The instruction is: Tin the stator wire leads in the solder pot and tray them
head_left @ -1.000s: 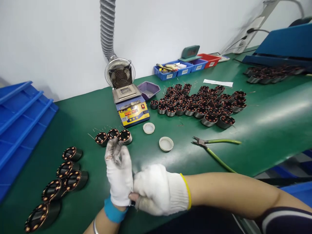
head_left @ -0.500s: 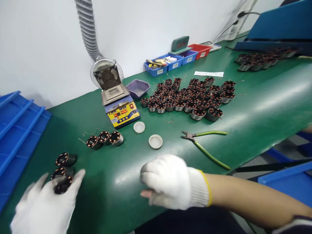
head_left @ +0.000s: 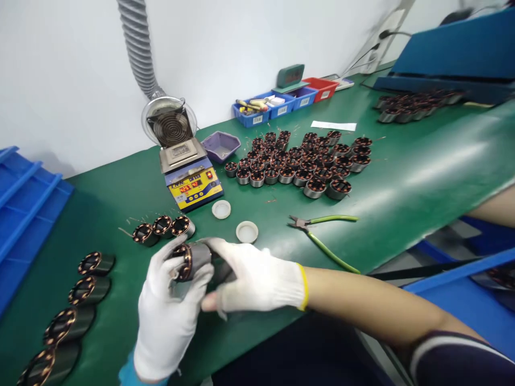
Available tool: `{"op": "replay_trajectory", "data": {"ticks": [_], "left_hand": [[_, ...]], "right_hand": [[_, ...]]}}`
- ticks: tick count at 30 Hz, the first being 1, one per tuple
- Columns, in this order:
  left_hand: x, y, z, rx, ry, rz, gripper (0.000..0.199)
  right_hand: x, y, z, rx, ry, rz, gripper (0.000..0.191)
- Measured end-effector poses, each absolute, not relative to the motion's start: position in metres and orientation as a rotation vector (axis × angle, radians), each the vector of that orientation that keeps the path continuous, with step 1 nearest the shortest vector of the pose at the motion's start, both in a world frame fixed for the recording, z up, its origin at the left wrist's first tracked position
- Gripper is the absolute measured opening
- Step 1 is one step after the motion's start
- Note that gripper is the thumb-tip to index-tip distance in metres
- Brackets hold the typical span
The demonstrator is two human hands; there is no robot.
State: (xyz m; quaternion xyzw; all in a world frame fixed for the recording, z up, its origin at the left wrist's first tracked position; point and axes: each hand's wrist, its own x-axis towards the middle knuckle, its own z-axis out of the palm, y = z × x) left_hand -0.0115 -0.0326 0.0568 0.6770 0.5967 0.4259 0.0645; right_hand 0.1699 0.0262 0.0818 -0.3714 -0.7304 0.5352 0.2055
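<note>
My left hand (head_left: 167, 305), in a white glove, is closed around a motor stator (head_left: 197, 260) with copper windings. The stator lies tilted on its side, its wound face toward the left. From the right, my right hand (head_left: 257, 279), also gloved with a bare thumb tip showing, curves its fingers round the stator's other end; its exact contact is partly hidden. A row of several stators (head_left: 89, 290) runs down the left of the green table. Just beyond my hands stand three stators (head_left: 163, 226) with wire ends sticking up.
A solder pot (head_left: 195, 190) with a yellow panel stands under a grey duct (head_left: 137, 48). Two small white dishes (head_left: 247, 232) and green-handled cutters (head_left: 311, 221) lie nearby. Many stators (head_left: 295, 161) crowd the table's middle. A blue crate (head_left: 28, 209) is at far left.
My left hand has left the row at lower left and moved right, now with a stator in it. My right hand has shifted left and opened from a fist to meet it.
</note>
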Motion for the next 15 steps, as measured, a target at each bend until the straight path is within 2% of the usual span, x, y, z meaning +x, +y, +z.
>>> {"op": "replay_trajectory", "data": {"ticks": [3,4,7,9,10,12,15], "left_hand": [[-0.001,-0.012,0.059,2.399,1.752,1.367,0.036],[-0.001,-0.009,0.059,2.407,1.704,1.401,0.048],[-0.009,-0.007,0.062,2.193,1.437,1.344,0.102],[-0.017,-0.010,0.064,2.069,1.320,1.174,0.123],[-0.019,-0.012,0.065,2.020,1.310,1.087,0.122],[-0.016,-0.013,0.064,1.921,1.319,0.944,0.105],[-0.002,-0.010,0.056,1.786,1.378,0.931,0.071]], "right_hand": [[0.158,0.042,0.073,-0.790,-1.608,1.772,0.039],[0.157,0.046,0.067,-0.757,-1.499,1.834,0.035],[0.157,0.049,0.051,-0.777,-1.252,2.050,0.027],[0.157,0.048,0.043,-0.733,-1.099,2.242,0.031],[0.157,0.047,0.040,-0.693,-1.058,2.331,0.036],[0.157,0.046,0.036,-0.676,-1.124,2.418,0.045],[0.160,0.046,0.033,-0.773,-1.459,2.154,0.057]]}}
